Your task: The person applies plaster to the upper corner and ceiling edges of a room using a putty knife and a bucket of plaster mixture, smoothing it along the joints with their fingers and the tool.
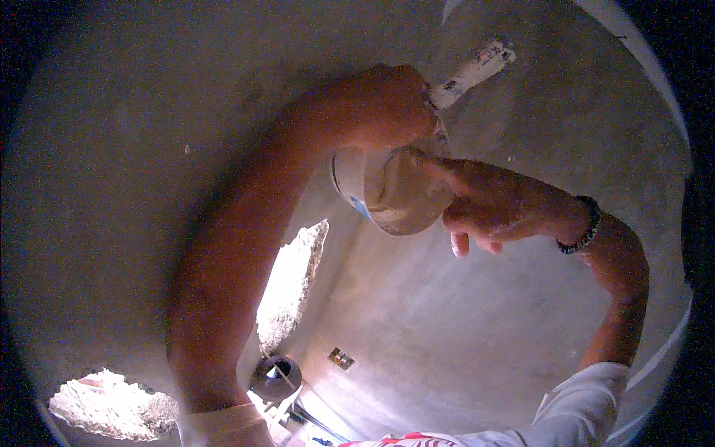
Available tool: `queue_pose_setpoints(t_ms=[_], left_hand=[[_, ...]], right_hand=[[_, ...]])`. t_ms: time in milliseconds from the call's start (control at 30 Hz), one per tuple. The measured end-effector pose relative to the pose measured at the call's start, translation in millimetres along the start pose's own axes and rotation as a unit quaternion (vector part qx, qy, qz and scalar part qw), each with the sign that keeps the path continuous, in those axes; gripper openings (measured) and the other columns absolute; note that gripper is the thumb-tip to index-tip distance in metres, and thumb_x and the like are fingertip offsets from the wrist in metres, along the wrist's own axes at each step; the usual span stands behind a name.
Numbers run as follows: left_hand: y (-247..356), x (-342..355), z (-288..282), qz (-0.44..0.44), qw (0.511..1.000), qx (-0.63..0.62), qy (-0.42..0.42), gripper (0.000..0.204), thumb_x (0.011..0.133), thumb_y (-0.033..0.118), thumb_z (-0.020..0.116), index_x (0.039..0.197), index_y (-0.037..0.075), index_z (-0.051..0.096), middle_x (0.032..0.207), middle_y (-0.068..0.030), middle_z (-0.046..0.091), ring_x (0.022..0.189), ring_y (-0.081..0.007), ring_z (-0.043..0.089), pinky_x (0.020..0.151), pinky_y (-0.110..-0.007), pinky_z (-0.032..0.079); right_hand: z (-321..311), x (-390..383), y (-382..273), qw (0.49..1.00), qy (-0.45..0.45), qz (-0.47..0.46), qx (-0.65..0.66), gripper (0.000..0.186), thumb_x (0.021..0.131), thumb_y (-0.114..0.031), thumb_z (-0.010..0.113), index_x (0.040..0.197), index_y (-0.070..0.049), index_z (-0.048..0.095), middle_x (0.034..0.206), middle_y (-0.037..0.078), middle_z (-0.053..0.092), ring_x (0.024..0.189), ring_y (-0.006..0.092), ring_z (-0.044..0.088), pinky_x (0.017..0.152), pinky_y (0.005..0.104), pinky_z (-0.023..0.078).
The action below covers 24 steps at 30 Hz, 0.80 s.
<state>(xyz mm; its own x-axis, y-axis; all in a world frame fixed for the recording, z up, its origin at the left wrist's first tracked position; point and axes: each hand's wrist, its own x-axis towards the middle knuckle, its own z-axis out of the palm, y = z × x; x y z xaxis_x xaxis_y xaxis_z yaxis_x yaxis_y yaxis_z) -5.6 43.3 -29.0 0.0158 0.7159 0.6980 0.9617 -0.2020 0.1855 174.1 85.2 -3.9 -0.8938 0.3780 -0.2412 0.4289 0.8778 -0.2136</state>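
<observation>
The pale tool [475, 73] slants lengthwise toward upper right.

A room under construction or renovation is showing here. Bare, blotchy grey plaster is covering the wall [417, 320], and bright, ragged-edged broken patches [294, 279] [115, 407] are interrupting the surfaces. A small electrical fitting [341, 358] is sitting in the wall, a dark round container [275, 378] is standing below, and a pale-smeared tool handle [477, 71] is suggesting plastering work.
</observation>
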Motion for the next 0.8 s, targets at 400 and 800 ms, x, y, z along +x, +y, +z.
queue_pose_setpoints(t_ms=[400, 800], left_hand=[[8, -4, 8, 0.010, 0.999, 0.043, -0.007, 0.026, 0.074, 0.016, 0.055, 0.086, -0.003, 0.067, 0.084, -0.0235, 0.065, 0.075, -0.0370, 0.066, 0.067, -0.045, 0.053], [4, -1, 10, 0.015, 0.998, 0.057, -0.022, 0.025, 0.074, 0.016, 0.054, 0.085, -0.003, 0.067, 0.085, -0.0235, 0.066, 0.077, -0.0374, 0.066, 0.069, -0.046, 0.053]], right_hand=[[9, 36, -3, 0.991, -0.115, 0.020, -0.069, 0.060, 0.077, -0.008, 0.045, 0.134, -0.007, 0.028, 0.064, 0.010, 0.062, 0.042, 0.0141, 0.052, 0.039, 0.0276, 0.044], [26, 45, 19, 0.943, -0.169, 0.054, 0.282, 0.056, 0.080, -0.009, 0.050, 0.131, -0.010, 0.027, 0.070, 0.014, 0.064, 0.033, 0.0108, 0.043, 0.028, 0.0239, 0.030]])
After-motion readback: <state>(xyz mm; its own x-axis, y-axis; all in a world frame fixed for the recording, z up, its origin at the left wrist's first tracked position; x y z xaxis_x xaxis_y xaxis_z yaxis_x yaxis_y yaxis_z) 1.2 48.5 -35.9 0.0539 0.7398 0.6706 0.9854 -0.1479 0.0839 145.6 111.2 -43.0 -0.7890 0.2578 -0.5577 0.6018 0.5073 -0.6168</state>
